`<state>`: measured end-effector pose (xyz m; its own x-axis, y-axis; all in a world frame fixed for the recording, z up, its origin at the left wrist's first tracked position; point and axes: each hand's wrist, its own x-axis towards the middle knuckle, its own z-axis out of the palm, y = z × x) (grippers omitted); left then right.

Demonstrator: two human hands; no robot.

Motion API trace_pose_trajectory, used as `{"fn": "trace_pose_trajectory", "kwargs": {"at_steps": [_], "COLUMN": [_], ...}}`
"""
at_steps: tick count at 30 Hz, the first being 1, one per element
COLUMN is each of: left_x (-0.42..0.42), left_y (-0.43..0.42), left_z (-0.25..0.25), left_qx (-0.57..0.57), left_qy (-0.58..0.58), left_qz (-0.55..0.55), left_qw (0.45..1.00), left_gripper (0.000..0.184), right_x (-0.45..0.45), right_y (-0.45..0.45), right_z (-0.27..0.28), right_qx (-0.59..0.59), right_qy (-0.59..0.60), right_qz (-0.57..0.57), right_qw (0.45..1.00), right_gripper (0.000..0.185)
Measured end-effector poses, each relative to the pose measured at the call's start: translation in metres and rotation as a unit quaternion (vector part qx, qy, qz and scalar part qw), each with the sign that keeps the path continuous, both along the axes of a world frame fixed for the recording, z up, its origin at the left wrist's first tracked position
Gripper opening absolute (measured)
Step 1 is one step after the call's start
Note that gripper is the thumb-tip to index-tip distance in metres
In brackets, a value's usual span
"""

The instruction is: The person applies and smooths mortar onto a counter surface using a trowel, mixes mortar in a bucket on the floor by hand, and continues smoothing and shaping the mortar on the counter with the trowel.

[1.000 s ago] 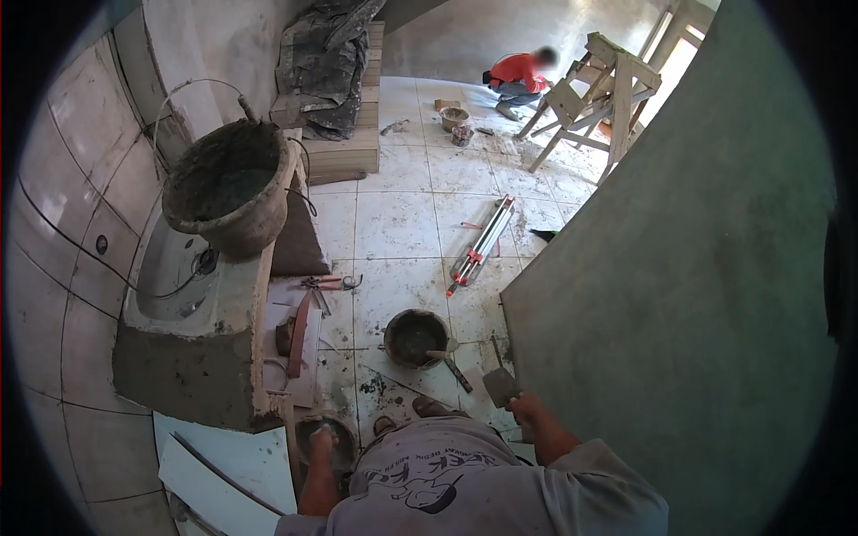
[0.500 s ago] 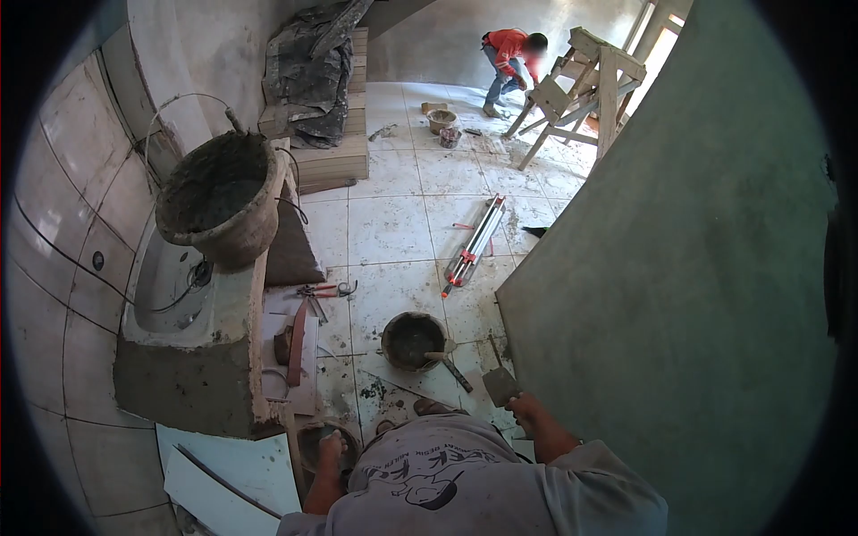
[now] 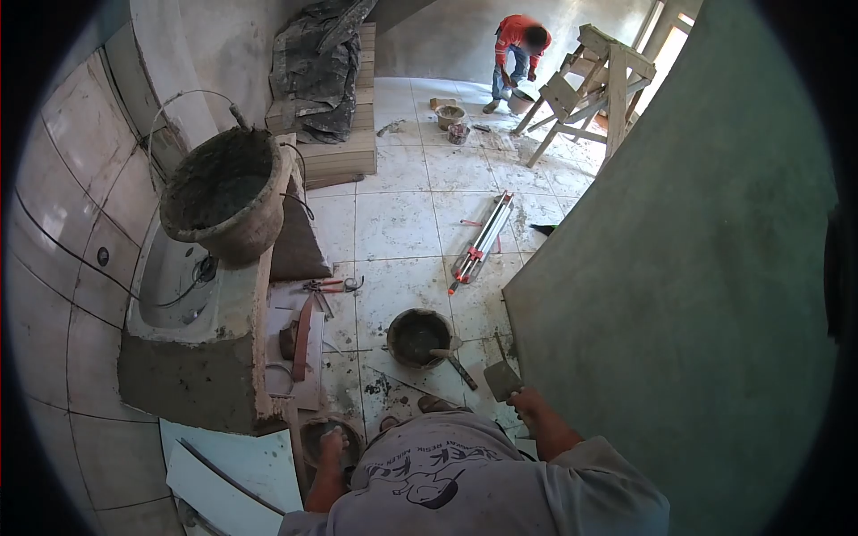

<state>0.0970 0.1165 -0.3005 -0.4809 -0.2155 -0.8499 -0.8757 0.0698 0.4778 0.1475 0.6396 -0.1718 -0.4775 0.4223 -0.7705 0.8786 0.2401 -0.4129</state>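
Note:
My right hand [image 3: 529, 403] is closed around the handle of a flat, square-bladed trowel [image 3: 502, 381], held beside the grey plastered wall. Low on the left, my left hand [image 3: 333, 442] is closed over a dark bowl [image 3: 313, 432] on the floor; whatever its fingers may grip cannot be made out. A round mortar bucket [image 3: 418, 332] stands on the tiles ahead of my feet, with grey material inside. Against its right side leans a hand tool [image 3: 458, 365] with a dark handle.
Another person [image 3: 517, 58] in red bends over a bucket [image 3: 520, 101] near a wooden trestle [image 3: 601, 85]. A tile cutter [image 3: 483, 239] and pliers [image 3: 331, 285] lie on the floor. A large mortar tub [image 3: 237, 234] stands on the basin ledge at left. The plastered wall [image 3: 679, 295] bounds the right side.
The person in red has straightened somewhat and now has a bucket at their hands. My view has shifted slightly; both my hands stay nearly where they were, the right still gripping the trowel.

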Motion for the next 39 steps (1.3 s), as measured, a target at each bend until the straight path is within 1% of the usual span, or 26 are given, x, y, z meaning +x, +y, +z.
{"fn": "trace_pose_trajectory", "kwargs": {"at_steps": [3,10,14,16,18,20,22,23,25,27,30,31,32,33,34,35,37,38,39], "left_x": [0.001,0.002,0.003,0.003,0.003,0.007,0.007,0.007,0.007,0.007,0.008,0.007,0.006,0.005,0.006,0.008,0.01,0.011,0.011], "left_y": [-0.002,-0.008,-0.006,-0.001,0.005,0.003,0.005,0.006,0.009,0.011,0.014,0.014,0.014,0.014,0.015,0.014,0.013,0.013,0.013], "left_z": [-0.006,-0.01,-0.013,-0.005,0.004,-0.005,0.0,0.003,0.011,0.015,0.017,0.018,0.021,0.022,0.02,0.017,0.01,0.007,0.005], "left_qx": [-0.003,-0.013,-0.01,-0.007,-0.007,-0.001,0.005,-0.001,-0.008,-0.011,-0.01,-0.01,-0.007,-0.005,-0.005,-0.003,-0.002,0.002,0.006], "left_qy": [0.003,0.014,0.027,0.038,0.026,0.03,0.035,0.033,0.031,0.039,0.043,0.043,0.028,0.012,0.012,0.02,0.029,0.032,0.034], "left_qz": [-0.005,-0.019,0.007,0.024,0.036,0.028,0.021,0.008,-0.005,0.014,0.037,0.036,0.019,0.001,0.0,0.009,0.017,0.024,0.031], "left_qw": [1.0,1.0,1.0,0.999,0.999,0.999,0.999,0.999,0.999,0.999,0.998,0.998,0.999,1.0,1.0,1.0,0.999,0.999,0.999], "left_gripper": [0.043,0.043,0.04,0.038,0.038,0.04,0.042,0.042,0.042,0.036,0.033,0.033,0.037,0.043,0.043,0.043,0.043,0.042,0.042], "right_x": [0.003,0.003,0.002,0.001,0.001,0.0,-0.001,-0.002,-0.003,-0.001,-0.001,-0.001,-0.001,0.0,0.0,0.001,0.004,0.006,0.006], "right_y": [0.004,0.006,0.008,0.01,0.009,0.008,0.009,0.012,0.019,0.02,0.019,0.019,0.023,0.029,0.032,0.035,0.038,0.042,0.042], "right_z": [-0.01,-0.014,-0.015,-0.017,-0.009,-0.006,-0.007,-0.01,-0.02,-0.026,-0.029,-0.03,-0.037,-0.049,-0.058,-0.067,-0.08,-0.085,-0.083], "right_qx": [-0.005,-0.007,-0.003,0.01,0.011,0.011,-0.004,-0.004,0.009,0.005,0.005,0.01,0.01,0.024,0.036,0.036,0.058,0.058,0.044], "right_qy": [0.0,-0.006,-0.005,-0.017,-0.003,0.012,-0.005,-0.005,-0.024,-0.009,-0.001,-0.005,-0.005,-0.014,-0.022,-0.023,-0.053,-0.053,-0.031], "right_qz": [0.007,0.019,0.029,0.057,0.057,0.056,0.013,0.014,0.079,0.069,0.063,0.067,0.066,0.094,0.123,0.122,0.109,0.109,0.116], "right_qw": [1.0,1.0,1.0,0.998,0.998,0.998,1.0,1.0,0.997,0.998,0.998,0.998,0.998,0.995,0.992,0.992,0.991,0.991,0.992], "right_gripper": [0.028,0.032,0.034,0.033,0.032,0.031,0.03,0.03,0.031,0.031,0.031,0.03,0.03,0.031,0.031,0.031,0.043,0.043,0.037]}}
